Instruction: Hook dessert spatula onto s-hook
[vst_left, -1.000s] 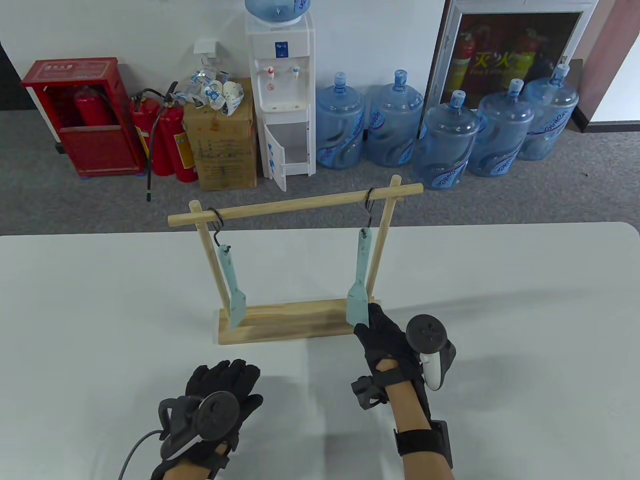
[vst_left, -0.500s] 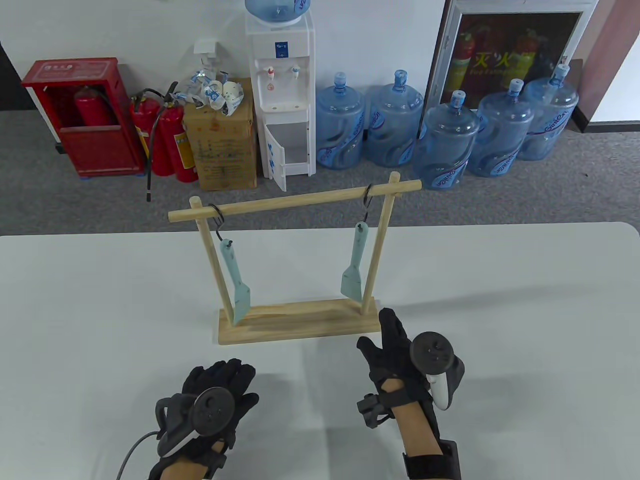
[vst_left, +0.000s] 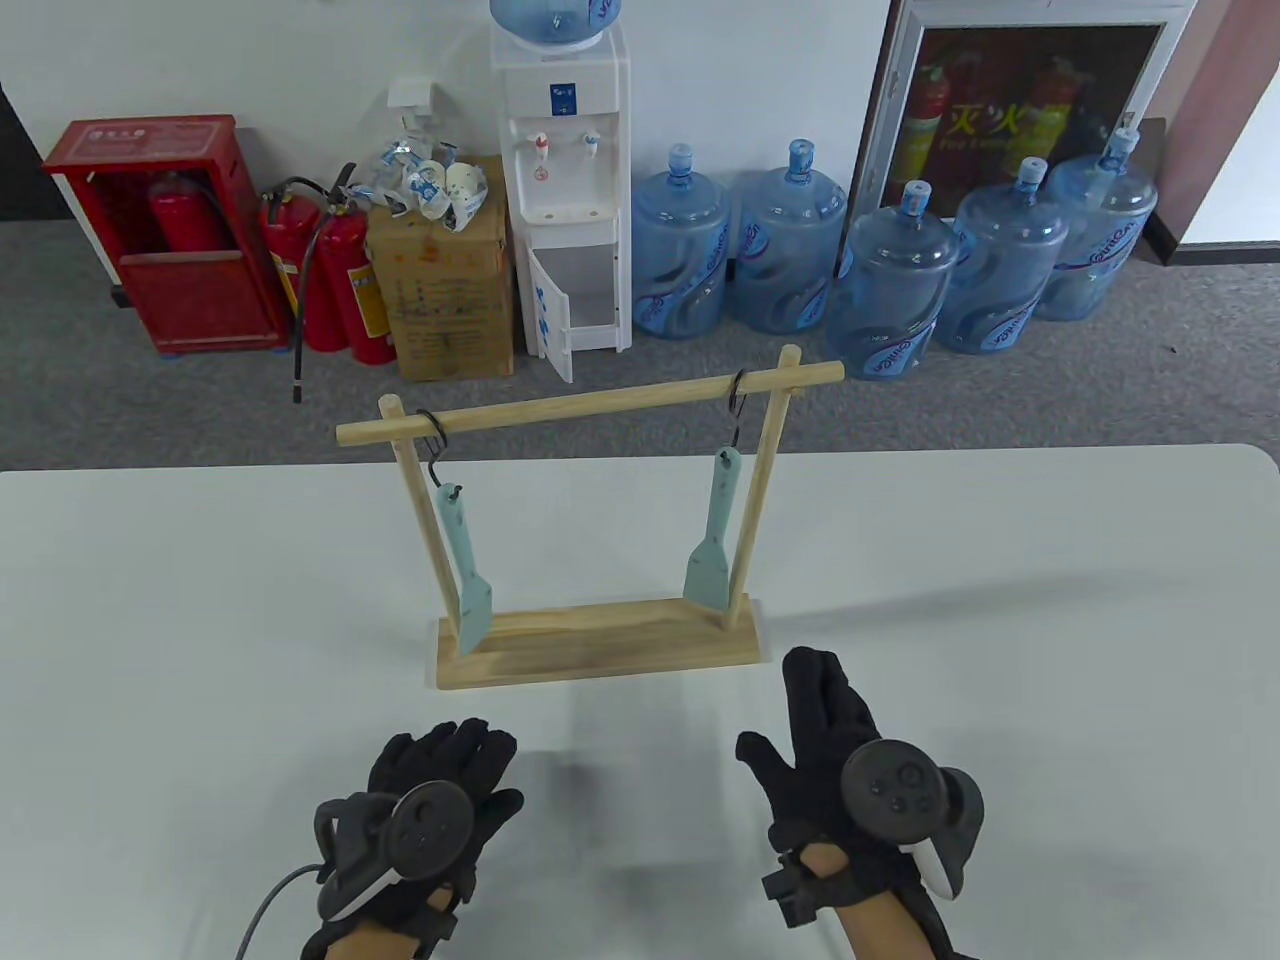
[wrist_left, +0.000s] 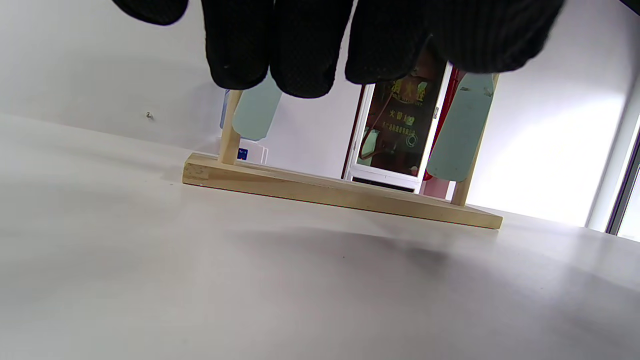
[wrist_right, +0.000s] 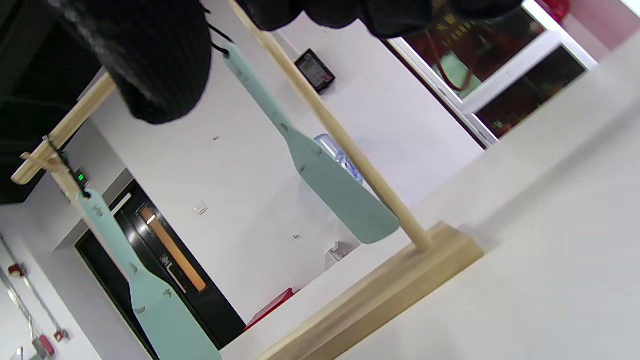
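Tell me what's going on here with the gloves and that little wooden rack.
Two mint dessert spatulas hang from black S-hooks on the wooden rack: the left spatula and the right spatula. Neither hand holds anything. The left hand and right hand are both over the table in front of the rack, so the hanging looks done.

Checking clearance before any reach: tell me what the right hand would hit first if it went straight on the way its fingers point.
Probably the right end of the wooden rack's base, just ahead of the right hand. Depth is hard to judge.

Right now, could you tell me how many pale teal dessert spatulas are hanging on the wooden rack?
2: left pale teal dessert spatula on the left black s-hook; right one on the right s-hook.
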